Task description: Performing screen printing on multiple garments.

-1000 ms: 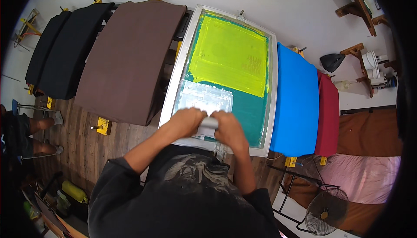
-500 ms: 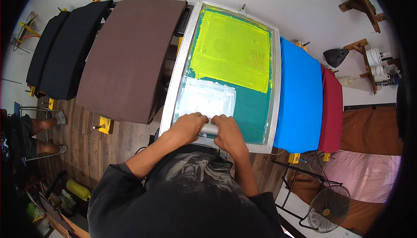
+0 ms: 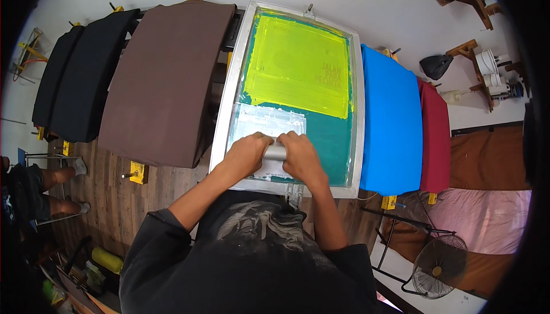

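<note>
My left hand [image 3: 247, 155] and my right hand [image 3: 302, 156] are side by side, fingers curled over a grey squeegee [image 3: 275, 153]. The squeegee lies across the near left part of a screen-printing frame [image 3: 358, 102] with a light metal rim. White ink [image 3: 269, 118] coats the green mesh [image 3: 327, 142] around my hands. Farther off, a wide block of yellow-green ink [image 3: 295, 56] covers the mesh, with faint mirrored lettering in it. My hands hide the ends of the squeegee, and its lower edge cannot be made out.
Brown [image 3: 166, 85] and black shirts [image 3: 94, 79] are stretched on boards to the left; blue [image 3: 392, 122] and dark red ones [image 3: 434, 136] are to the right. A fan [image 3: 440, 268] stands at lower right. A person's legs [image 3: 60, 191] show at the far left.
Both hands have pushed the squeegee a little away from me across the white ink. More of the white area now shows on my side of it. The view has shifted slightly.
</note>
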Demonstrator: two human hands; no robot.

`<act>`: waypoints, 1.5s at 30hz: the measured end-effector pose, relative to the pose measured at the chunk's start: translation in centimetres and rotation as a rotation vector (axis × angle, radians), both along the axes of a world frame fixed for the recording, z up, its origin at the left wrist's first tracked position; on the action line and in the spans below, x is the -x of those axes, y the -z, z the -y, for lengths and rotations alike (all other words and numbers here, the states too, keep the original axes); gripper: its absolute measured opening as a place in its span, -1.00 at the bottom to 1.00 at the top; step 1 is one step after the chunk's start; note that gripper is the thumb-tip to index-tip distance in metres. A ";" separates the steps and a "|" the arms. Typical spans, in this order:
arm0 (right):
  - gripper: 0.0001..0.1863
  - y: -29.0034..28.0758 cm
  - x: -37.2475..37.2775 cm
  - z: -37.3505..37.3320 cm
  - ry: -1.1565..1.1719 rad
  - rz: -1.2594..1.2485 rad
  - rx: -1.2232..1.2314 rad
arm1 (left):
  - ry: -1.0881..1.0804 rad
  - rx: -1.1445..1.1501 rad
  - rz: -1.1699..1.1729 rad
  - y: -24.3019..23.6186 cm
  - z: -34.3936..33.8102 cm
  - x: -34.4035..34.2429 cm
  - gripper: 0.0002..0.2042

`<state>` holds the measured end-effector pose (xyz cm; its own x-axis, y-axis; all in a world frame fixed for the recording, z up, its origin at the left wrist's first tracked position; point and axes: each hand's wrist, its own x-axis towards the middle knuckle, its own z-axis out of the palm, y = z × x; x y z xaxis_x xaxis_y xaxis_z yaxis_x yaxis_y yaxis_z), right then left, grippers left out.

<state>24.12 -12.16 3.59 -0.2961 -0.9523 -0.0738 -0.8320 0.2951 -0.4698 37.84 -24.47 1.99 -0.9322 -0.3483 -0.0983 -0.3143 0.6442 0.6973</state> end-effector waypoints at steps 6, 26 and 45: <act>-0.55 -1.4 -3.3 -3.2 0.013 0.038 -0.066 | 0.047 -0.073 0.081 -1.6 -2.6 -3.2 -0.52; -0.68 -1.7 -2.9 -2.4 0.055 0.025 -0.084 | 0.071 -0.024 0.056 -1.2 -2.1 -2.6 -0.51; -0.61 -0.7 -1.4 -0.9 0.031 -0.046 0.013 | 0.038 0.019 -0.037 0.2 -0.5 -1.5 -0.49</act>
